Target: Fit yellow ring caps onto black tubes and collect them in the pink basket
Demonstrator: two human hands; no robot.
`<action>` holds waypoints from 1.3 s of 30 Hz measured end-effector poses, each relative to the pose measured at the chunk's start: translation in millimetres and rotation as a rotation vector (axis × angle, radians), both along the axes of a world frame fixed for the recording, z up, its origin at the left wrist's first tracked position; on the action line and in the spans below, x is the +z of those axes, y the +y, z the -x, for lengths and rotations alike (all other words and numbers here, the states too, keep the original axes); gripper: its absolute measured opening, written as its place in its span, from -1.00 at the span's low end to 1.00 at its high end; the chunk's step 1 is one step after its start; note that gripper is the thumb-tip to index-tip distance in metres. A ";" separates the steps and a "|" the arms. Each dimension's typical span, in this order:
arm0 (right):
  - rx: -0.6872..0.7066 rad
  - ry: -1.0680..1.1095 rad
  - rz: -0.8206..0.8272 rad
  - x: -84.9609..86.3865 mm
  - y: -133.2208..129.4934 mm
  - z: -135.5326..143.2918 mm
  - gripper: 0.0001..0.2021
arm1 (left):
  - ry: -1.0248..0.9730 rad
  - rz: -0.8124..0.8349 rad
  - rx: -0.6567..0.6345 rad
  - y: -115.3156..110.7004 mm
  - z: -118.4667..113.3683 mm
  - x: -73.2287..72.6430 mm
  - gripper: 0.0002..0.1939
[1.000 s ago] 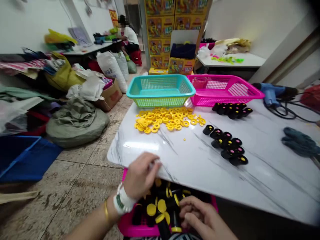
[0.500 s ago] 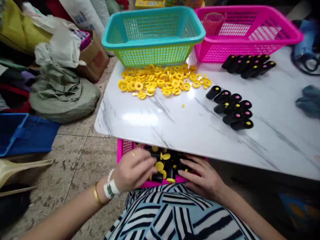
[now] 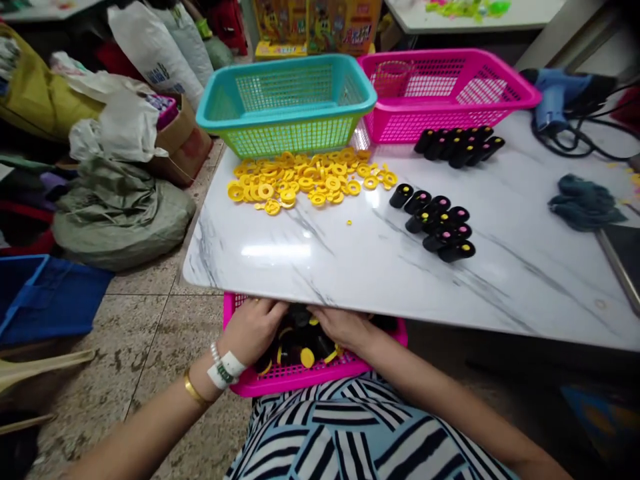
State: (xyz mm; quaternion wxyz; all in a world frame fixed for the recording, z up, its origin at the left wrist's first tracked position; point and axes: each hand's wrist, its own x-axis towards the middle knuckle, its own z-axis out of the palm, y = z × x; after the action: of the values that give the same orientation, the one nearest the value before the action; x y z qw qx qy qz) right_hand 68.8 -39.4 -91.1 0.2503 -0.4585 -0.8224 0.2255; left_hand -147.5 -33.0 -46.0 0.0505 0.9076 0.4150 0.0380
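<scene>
A pink basket [image 3: 320,380] rests at my lap, partly beneath the table edge. Black cylinders with yellow round ends [image 3: 307,358] fill it. My left hand [image 3: 254,328] reaches into the basket's left side, fingers curled down and mostly hidden. From the right, my right hand [image 3: 343,327] reaches in, its fingertips out of sight among the pieces and near the table edge. A dark cylinder [image 3: 299,315] lies between the two hands; whether either hand grips it is unclear.
On the white marbled table [image 3: 240,267] lie yellow rings [image 3: 305,181] and two groups of black cylinders [image 3: 440,219]. Teal-and-green baskets [image 3: 295,130] and a pink basket [image 3: 450,117] stand behind. A blue heat gun [image 3: 553,100] and dark cloth [image 3: 585,203] lie right.
Both hands have moved further in towards the table edge and closer together. My right hand's spread fingers have gone in among the pieces. The view has tilted up and shifted right.
</scene>
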 end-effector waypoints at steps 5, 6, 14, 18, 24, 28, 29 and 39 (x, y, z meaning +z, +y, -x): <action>0.128 0.034 0.128 29.6 3.2 28.4 -0.35 | -0.133 -0.127 0.081 -14.0 16.8 13.1 -0.68; 0.162 0.027 0.146 33.6 -2.3 26.1 -0.31 | -0.196 -0.150 0.092 -17.0 19.7 19.0 -0.68; 0.481 0.201 0.094 36.6 -43.5 -41.9 -0.53 | -0.428 -0.313 0.220 33.5 -5.0 64.4 -0.69; 0.385 0.367 0.044 60.4 -51.1 -62.3 -0.63 | -0.182 -0.324 0.366 112.5 -35.2 67.1 -0.52; 0.102 0.433 -0.060 85.9 -62.2 -91.4 -0.63 | 0.048 -0.269 0.353 158.5 -54.8 52.9 -0.74; -0.020 0.425 -0.120 87.3 -64.6 -110.1 -0.66 | 0.001 -0.367 0.257 154.9 -57.7 45.7 -0.78; -0.040 0.426 -0.127 87.3 -64.7 -114.0 -0.67 | -0.023 -0.375 0.235 151.0 -60.7 46.6 -0.81; -0.365 1.151 0.629 87.7 -36.6 -112.1 -0.74 | -0.611 -0.019 -0.506 46.9 -154.9 70.0 -0.79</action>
State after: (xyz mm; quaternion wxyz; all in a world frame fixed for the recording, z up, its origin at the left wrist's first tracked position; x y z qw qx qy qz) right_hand 180.8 -76.0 -3.3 0.5366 -0.4479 -0.3631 0.6162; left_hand 7.5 13.8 24.0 0.1709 0.9285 0.1437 0.2968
